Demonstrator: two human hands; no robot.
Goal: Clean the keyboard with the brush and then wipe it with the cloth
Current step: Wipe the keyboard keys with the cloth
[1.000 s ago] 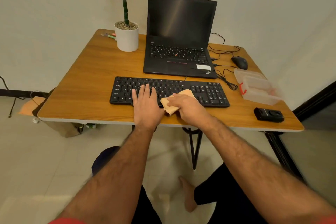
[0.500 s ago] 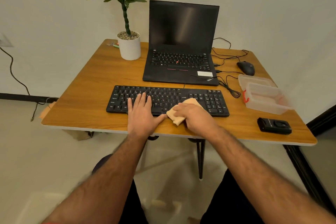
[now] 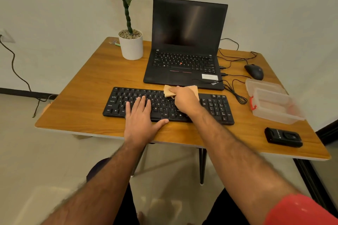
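A black full-size keyboard (image 3: 168, 105) with white legends lies flat on the wooden table (image 3: 87, 97), parallel to the near edge and roughly midway between the left and right edges. Its keys look matte and dark, with a number pad at the right end.

The left hand (image 3: 141, 121) rests flat on the keyboard's left-centre, fingers straight and slightly spread over the keys, thumb stretched out along the near rim, holding nothing. The right hand (image 3: 184, 99) lies over the far middle rows, fingers curled onto a tan cloth (image 3: 169, 91) and pressing it against the keys. The cloth is crumpled and soft-looking; its edges stick out on both sides of the hand and reach the keyboard's far rim, just short of the laptop.

An open black laptop (image 3: 186, 45) with a dark screen stands behind the keyboard near the far edge. A potted plant (image 3: 130, 42) in a white pot sits near the far left corner. Along the right edge lie a black mouse (image 3: 254, 71), a clear plastic box (image 3: 272, 100) with a red latch, and a small black device (image 3: 283, 137) near the near right corner. Thin black cables (image 3: 236, 89) trail between laptop and box.
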